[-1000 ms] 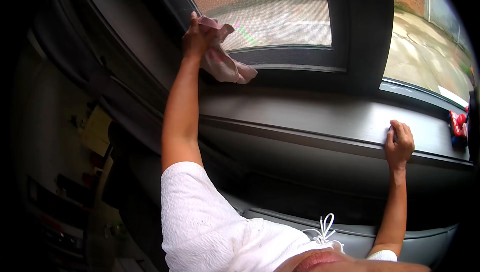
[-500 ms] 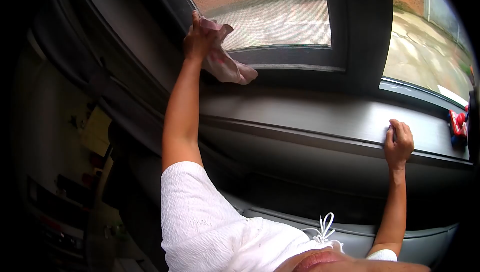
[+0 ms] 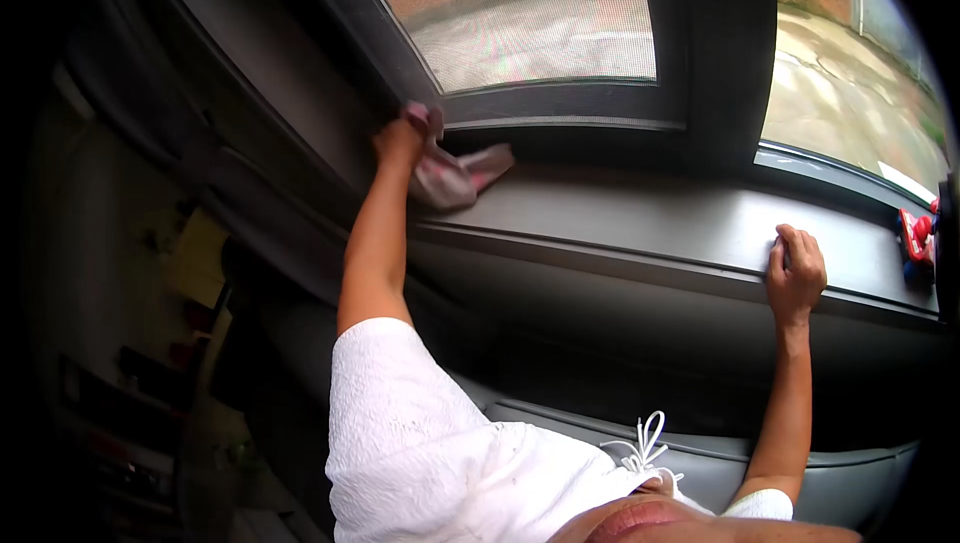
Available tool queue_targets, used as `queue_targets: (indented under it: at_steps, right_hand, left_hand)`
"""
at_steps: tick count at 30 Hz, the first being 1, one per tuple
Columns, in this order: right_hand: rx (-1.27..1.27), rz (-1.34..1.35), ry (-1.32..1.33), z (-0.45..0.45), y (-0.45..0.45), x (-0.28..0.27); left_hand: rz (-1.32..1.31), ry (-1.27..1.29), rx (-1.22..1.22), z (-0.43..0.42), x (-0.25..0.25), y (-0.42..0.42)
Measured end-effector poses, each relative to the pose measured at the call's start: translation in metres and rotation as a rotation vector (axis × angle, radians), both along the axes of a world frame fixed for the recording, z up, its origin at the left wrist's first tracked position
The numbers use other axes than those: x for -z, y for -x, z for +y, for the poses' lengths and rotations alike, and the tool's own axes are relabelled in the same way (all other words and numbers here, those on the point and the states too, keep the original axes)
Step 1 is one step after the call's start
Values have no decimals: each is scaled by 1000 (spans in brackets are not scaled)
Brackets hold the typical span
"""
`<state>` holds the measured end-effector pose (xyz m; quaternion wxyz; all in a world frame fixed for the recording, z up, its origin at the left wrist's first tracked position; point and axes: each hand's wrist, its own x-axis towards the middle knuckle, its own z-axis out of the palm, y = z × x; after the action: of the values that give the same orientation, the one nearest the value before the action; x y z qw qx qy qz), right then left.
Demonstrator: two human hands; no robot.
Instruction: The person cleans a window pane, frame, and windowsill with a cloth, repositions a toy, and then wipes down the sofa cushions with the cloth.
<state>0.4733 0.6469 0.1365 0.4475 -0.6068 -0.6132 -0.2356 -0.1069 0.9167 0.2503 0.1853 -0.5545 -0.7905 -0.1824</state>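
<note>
My left hand (image 3: 400, 143) grips a pale pink cloth (image 3: 450, 183) at the lower left corner of the dark window frame (image 3: 560, 103). The loose part of the cloth hangs over the left end of the grey windowsill (image 3: 620, 208), slightly blurred by motion. At the right, my right hand (image 3: 797, 268) rests on the front edge of the sill with its fingers curled in. A dark spot shows between thumb and fingers, but I cannot tell whether it is an object or shadow.
A red and blue object (image 3: 917, 238) stands on the sill's right end. Left of the window hangs a dark curtain (image 3: 215, 163). A grey padded backrest (image 3: 600, 428) lies below the sill. Behind the mesh screen (image 3: 530, 23) are paving and a brick wall.
My left hand has moved down with the cloth, from the window frame's left side to its lower corner near the sill. The right hand stays in place on the sill.
</note>
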Motion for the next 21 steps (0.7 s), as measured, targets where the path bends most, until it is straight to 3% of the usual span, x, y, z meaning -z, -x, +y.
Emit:
queue_targets:
  at_steps: [2, 5, 8, 9, 10, 11, 12, 13, 16, 18, 20, 21]
  right_hand:
    - [-11, -7, -24, 1, -3, 2]
    - [-8, -5, 13, -1, -2, 0]
    - [0, -25, 11, -1, -2, -2]
    - [-1, -27, 29, -2, -3, -2]
    - [-7, -27, 21, -1, -3, -1]
    - [-9, -50, 30, -2, -4, -2]
    - [-9, -29, 37, -2, -4, -1]
    - [-13, -8, 34, -1, -4, 0]
    - [-26, -22, 22, 1, -2, 0]
    - [-10, -47, 8, 0, -2, -2]
    - [-4, -51, 0, 1, -2, -1]
    - [9, -45, 4, 0, -2, -2]
  left_hand:
    - [77, 149, 91, -25, 20, 14]
    - [-34, 3, 183, -39, 4, 26]
    - [-161, -641, 296, -24, -42, 39]
    - [-28, -893, 452, 3, -59, 63]
    - [150, -985, 445, 6, -86, 67]
    - [-12, -1084, 548, 33, -103, 87]
    - [-5, -982, 475, 30, -117, 86]
    - [-162, -640, 366, 16, -121, 65]
    - [123, -741, 312, 59, -41, 55]
    - [56, -959, 475, 52, 9, 30]
    - [191, -934, 589, 65, 79, 46]
    - [452, -834, 479, 67, 107, 62]
